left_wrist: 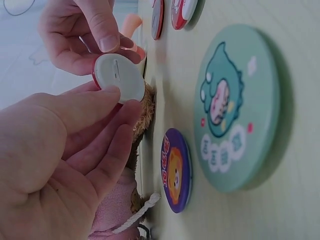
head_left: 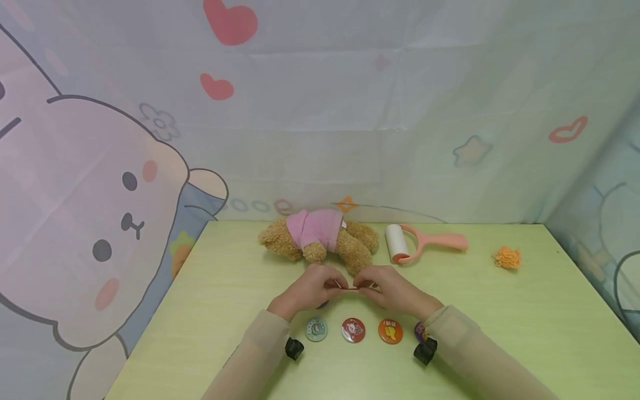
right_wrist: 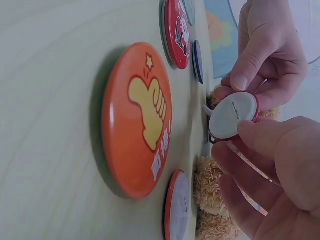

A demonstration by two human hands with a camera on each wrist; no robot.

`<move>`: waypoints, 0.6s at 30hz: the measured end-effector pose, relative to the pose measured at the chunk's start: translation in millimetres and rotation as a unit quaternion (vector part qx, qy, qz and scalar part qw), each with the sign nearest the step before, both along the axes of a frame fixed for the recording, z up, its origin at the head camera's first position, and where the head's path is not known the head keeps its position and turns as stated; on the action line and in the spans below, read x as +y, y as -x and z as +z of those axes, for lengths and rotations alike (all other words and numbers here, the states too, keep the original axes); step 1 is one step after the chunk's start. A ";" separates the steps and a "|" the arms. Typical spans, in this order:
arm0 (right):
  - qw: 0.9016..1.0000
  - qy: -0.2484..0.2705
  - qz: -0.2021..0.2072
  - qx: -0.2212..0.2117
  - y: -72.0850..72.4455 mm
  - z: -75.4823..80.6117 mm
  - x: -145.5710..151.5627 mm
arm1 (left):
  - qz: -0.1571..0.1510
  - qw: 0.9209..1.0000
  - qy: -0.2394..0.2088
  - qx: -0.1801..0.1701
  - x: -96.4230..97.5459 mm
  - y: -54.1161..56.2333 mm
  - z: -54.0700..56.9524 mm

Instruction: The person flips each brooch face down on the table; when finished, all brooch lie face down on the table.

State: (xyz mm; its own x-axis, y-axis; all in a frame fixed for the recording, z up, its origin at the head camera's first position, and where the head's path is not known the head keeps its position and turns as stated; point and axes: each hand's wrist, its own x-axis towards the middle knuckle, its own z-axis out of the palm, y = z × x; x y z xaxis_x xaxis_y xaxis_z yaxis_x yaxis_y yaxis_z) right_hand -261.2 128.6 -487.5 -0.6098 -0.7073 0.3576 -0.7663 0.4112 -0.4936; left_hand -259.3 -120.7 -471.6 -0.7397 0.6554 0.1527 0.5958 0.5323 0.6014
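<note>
Both hands hold one round pin badge (left_wrist: 122,75) in front of the plush bear, its white back and metal pin showing in the wrist views. My left hand (head_left: 317,284) pinches one side of its red rim between thumb and fingers. On the opposite side, my right hand (head_left: 397,289) pinches it the same way. Below the hands lies a row of badges: teal (head_left: 316,329), red (head_left: 353,330), orange (head_left: 390,331), and a purple one (head_left: 420,330) partly covered by the right wrist. A purple lion badge (left_wrist: 176,170) lies near the left hand. Another badge (right_wrist: 178,210) rests back up.
Behind the hands a brown plush bear (head_left: 315,230) in a pink hoodie lies on its side. A lint roller (head_left: 397,243) with a coral handle is to its right. Farther right sits a clump of orange yarn (head_left: 507,258). A printed curtain (head_left: 320,139) hangs behind the table.
</note>
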 end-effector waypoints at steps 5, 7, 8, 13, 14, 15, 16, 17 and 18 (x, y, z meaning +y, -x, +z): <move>1.000 -0.002 -0.008 -0.004 0.1 0.0 -0.3 | 0.008 1.000 0.000 -0.007 0.1 -0.9 1.1; 1.000 0.000 -0.010 -0.004 0.0 0.1 -0.7 | 0.012 1.000 0.001 -0.009 0.1 -1.1 1.1; 1.000 0.002 -0.010 -0.002 -0.2 0.3 -0.8 | 0.014 1.000 0.001 -0.011 0.1 -1.1 1.0; 1.000 0.006 -0.015 -0.007 -1.4 1.6 -1.3 | 0.021 1.000 0.002 -0.016 0.8 -1.8 1.9; 1.000 0.005 -0.017 -0.009 -1.7 2.0 -1.3 | 0.022 1.000 0.002 -0.016 0.9 -1.8 2.2; 1.000 0.005 -0.019 -0.013 -1.8 2.1 -1.4 | 0.021 1.000 0.003 -0.015 1.0 -2.0 2.5; 1.000 0.005 -0.021 -0.016 -2.1 2.4 -1.4 | 0.022 1.000 0.003 -0.014 1.2 -2.1 2.8; 1.000 0.004 -0.022 -0.017 -2.3 2.4 -1.4 | 0.021 1.000 0.004 -0.014 1.2 -2.1 2.9; 1.000 0.005 -0.023 -0.020 -2.4 2.4 -1.4 | 0.021 1.000 0.005 -0.012 1.3 -2.0 2.9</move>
State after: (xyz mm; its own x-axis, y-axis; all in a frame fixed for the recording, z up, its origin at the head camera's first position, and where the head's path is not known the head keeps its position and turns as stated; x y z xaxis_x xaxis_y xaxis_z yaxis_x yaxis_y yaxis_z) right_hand -258.8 127.1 -485.1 -0.6557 -0.6745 0.3392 -0.7263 0.4408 -0.5275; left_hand -257.3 -119.3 -468.7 -0.7695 0.6255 0.1289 0.5589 0.5620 0.6097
